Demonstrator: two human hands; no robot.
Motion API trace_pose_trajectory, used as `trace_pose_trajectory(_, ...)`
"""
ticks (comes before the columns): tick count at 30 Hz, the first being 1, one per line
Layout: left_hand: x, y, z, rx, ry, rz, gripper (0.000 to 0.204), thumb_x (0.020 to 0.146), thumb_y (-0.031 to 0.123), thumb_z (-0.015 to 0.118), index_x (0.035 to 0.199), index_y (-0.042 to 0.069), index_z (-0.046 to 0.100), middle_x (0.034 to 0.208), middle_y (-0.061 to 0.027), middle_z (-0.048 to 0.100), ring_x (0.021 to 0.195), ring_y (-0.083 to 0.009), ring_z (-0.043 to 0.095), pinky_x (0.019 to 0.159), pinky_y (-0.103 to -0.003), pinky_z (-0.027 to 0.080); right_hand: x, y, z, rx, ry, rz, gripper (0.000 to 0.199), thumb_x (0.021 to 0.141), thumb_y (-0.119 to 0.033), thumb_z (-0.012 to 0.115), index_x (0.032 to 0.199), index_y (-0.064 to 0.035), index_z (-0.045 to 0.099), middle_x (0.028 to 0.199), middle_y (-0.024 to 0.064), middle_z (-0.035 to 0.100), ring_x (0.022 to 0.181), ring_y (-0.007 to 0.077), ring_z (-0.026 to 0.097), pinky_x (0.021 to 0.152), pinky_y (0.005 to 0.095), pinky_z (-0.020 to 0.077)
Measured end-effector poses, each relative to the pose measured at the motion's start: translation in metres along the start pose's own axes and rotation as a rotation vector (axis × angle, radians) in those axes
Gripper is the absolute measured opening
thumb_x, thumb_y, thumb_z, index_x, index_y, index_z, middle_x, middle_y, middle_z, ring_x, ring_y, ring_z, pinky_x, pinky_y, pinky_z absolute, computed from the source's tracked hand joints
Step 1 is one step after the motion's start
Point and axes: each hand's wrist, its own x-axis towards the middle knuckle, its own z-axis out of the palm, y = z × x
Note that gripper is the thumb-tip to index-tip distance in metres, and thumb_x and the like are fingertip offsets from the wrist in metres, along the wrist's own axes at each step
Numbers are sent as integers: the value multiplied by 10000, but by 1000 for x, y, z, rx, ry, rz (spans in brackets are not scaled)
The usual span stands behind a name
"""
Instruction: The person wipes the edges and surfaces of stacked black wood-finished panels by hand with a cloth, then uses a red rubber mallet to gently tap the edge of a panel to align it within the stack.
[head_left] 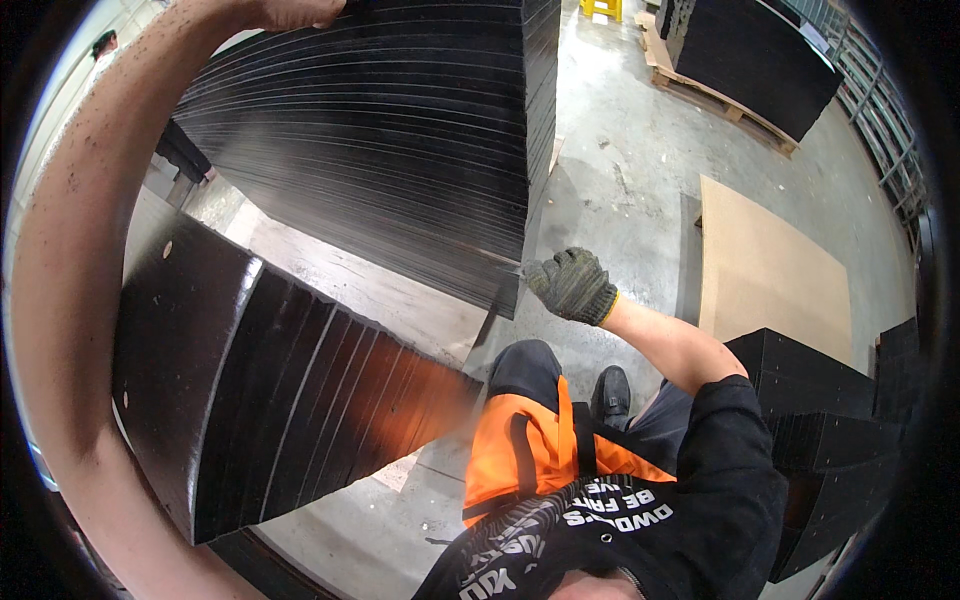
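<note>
A tall stack of black sheets [400, 130] with pale lines between its layers stands before me. My right hand [572, 284], in a dark grey knitted glove with a yellow cuff, is closed at the stack's lower right corner. Whatever lies within its fingers is too small to make out. Bare and close to the camera, my left arm curves up along the left side. Only part of my left hand [300, 10] shows, at the top edge above the stack; its fingers are hidden. A second stack of black boards [290, 400] stands nearer, at the lower left.
More black boards [820, 400] are piled at my right. Beyond them lies a brown flat sheet [770, 270]. A black stack [750, 60] on a wooden pallet [720, 100] and metal racking [885, 130] stand far right. Another person's dark-clothed leg [182, 150] shows at left.
</note>
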Motion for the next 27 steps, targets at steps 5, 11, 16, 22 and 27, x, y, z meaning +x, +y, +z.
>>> trace_pose_trajectory(5,4,-21,4,-34,16,-32,696,813,-76,566,1451,187,473,1325,-98,622,1160,-232,586,1018,-356,433,5,9,8,-80,36,-19,280,846,-228,585,1079,-80,630,668,62,565,617,220,580,508,414,421)
trace_pose_trajectory(11,-13,15,1,-86,-20,-85,605,872,49,667,1434,191,495,1311,-88,631,1157,-226,594,1011,-351,438,93,102,-134,312,324,127,293,983,-73,518,1262,-3,573,1112,147,668,981,216,674,859,359,569)
trace_pose_trajectory(16,11,-49,25,-152,99,123,702,798,-172,493,1416,160,511,1226,-125,664,1122,-206,615,1116,-418,409,49,53,-73,86,38,-258,247,901,-149,569,1128,-68,619,932,105,658,859,174,656,766,351,536)
trace_pose_trajectory(22,10,-35,23,-133,84,117,672,831,-164,473,1414,166,515,1243,-111,655,1138,-196,605,1116,-424,406,110,107,-171,97,166,-16,286,939,-122,564,1202,-25,615,959,96,669,824,201,664,773,373,547)
trace_pose_trajectory(27,8,-52,16,-117,86,149,712,797,-187,454,1411,166,521,1276,-114,639,1169,-204,592,1108,-413,412,119,95,-178,-370,134,-103,381,936,-155,568,1302,-50,565,1085,133,644,978,190,653,783,341,566)
